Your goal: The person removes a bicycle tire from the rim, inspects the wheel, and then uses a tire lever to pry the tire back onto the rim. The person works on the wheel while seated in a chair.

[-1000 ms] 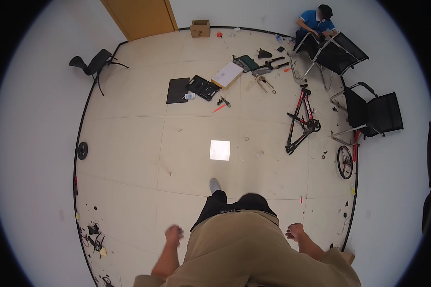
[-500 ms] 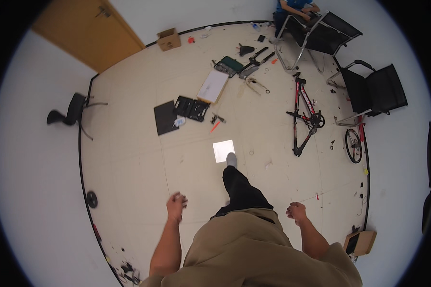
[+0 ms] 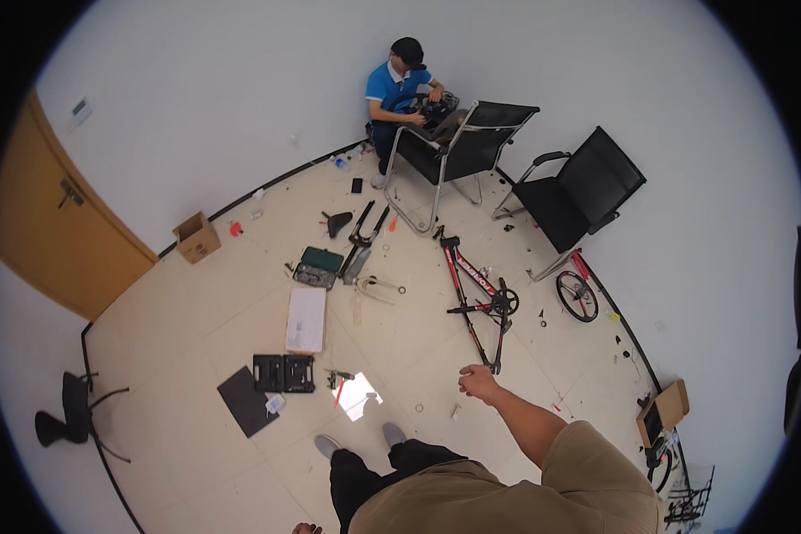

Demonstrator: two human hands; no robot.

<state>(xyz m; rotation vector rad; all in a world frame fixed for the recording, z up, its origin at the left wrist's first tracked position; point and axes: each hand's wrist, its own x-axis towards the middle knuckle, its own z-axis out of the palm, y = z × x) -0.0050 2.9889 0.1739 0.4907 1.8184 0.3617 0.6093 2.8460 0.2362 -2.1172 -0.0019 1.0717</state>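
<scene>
– As R hand (image 3: 479, 383) hangs, fingers half-curled, apparently empty, what's done?
– Bike frame (image 3: 477, 279), 1 o'clock: crankset (image 3: 505, 303) on; wheel (image 3: 578, 296) (2 o'clock) & fork (image 3: 361, 238) (12) off. L hand (image 3: 307, 529) part-cropped; can't tell grip.

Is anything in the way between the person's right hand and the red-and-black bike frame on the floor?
Nothing visible stands between the right hand and the bike frame; in this view the hand shows right by the frame's near end.
</scene>
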